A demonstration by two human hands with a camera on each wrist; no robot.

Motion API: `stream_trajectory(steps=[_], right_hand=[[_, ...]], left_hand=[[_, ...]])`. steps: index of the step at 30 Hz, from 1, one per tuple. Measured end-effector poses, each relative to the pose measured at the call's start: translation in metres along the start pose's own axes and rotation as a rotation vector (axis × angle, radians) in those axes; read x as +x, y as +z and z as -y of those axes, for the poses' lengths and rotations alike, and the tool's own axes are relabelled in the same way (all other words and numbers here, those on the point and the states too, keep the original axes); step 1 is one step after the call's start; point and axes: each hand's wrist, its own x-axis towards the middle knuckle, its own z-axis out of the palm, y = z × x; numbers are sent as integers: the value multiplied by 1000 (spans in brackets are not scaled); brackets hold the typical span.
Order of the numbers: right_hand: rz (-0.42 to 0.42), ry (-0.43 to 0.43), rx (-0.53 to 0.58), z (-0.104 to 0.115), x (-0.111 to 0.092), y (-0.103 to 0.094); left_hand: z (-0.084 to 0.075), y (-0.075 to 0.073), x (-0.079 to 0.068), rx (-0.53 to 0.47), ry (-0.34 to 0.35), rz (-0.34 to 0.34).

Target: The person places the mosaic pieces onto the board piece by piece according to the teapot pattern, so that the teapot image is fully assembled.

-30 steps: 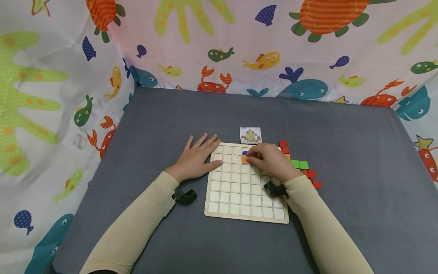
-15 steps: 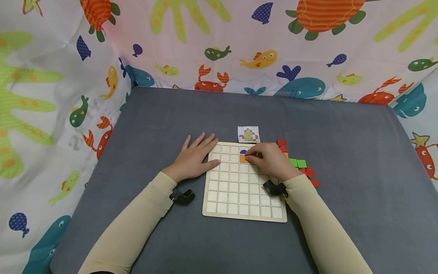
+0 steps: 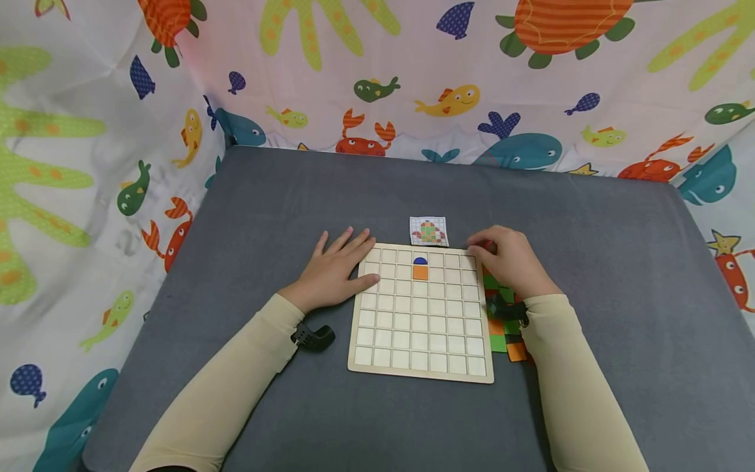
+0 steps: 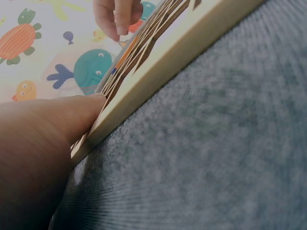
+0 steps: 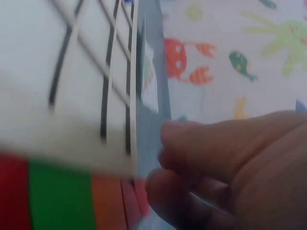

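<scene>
A pale wooden grid board (image 3: 420,321) lies on the grey table. In its upper rows sit a blue half-round piece (image 3: 420,261) and, just below it, an orange square piece (image 3: 420,273). My left hand (image 3: 333,274) lies flat with fingers spread at the board's upper left, its thumb (image 4: 84,112) over the edge. Near the board's upper right corner hovers my right hand (image 3: 510,259), fingers loosely bent. In the right wrist view a gap shows between thumb and fingers, with nothing in it. Red, green and orange pieces (image 5: 60,196) lie beside the board, partly hidden under this hand.
A small card (image 3: 428,231) with a coloured grid picture lies just beyond the board's far edge. More loose squares, such as a green one (image 3: 498,343), line the board's right side. A cloth printed with sea animals (image 3: 295,78) hangs behind the table (image 3: 318,190).
My right hand has left the orange square and moved right, off the board to above the loose pieces. The orange square now shows whole in its cell. My left hand stays on the board.
</scene>
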Motion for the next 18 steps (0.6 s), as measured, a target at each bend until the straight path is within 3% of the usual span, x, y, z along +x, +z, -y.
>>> stream_trajectory(steps=[7,18], right_hand=[[-9,59,-21,-17,-1,-6],[16,130,-52,-19,0,-5]], left_hand=[[0,0,0,5,-6,-4],[-2,-1,0,8,-9,-2]])
